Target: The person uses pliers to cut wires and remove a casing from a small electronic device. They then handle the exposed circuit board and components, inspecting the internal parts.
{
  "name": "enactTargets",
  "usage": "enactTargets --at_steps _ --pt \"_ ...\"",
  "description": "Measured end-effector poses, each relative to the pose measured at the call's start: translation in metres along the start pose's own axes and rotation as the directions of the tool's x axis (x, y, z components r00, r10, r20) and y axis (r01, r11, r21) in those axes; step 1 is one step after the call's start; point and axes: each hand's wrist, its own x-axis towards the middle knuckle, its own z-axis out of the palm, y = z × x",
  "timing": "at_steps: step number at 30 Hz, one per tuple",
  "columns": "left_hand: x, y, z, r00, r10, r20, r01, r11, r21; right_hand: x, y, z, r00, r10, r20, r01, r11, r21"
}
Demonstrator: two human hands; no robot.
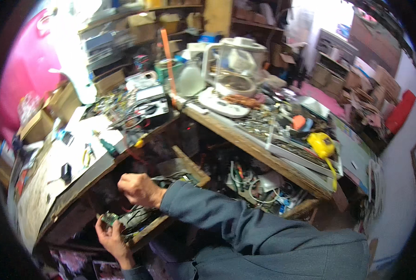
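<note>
My left hand (112, 239) pinches a small green circuit board (109, 218) between thumb and fingers, low at the left. Above and to the right of it, my right hand (140, 190) is closed with its fingers curled inward. Whatever it may hold is hidden and blurred. Both hands are over a pulled-out wooden drawer (192, 166), which holds cables (138, 217) and small parts. The board is apart from my right hand.
On the left bench (79, 179) lie a green-handled screwdriver (109, 147), pliers (86, 156) and a black block (66, 172). The right bench carries many loose parts and a yellow tape measure (321, 145). Another drawer with white cables (259, 196) stands open below it.
</note>
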Motion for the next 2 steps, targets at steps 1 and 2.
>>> enactTargets --at_steps 1,2 --pt "0.004 -0.003 0.001 1.000 -0.009 0.011 0.009 1.000 0.026 -0.005 -0.002 -0.004 0.999 0.003 -0.047 -0.001 0.999 0.035" --pt "0.010 -0.018 -0.006 0.999 0.046 0.030 -0.048 0.996 0.080 -0.011 -0.008 -0.013 1.000 0.028 -0.014 -0.027 1.000 0.013"
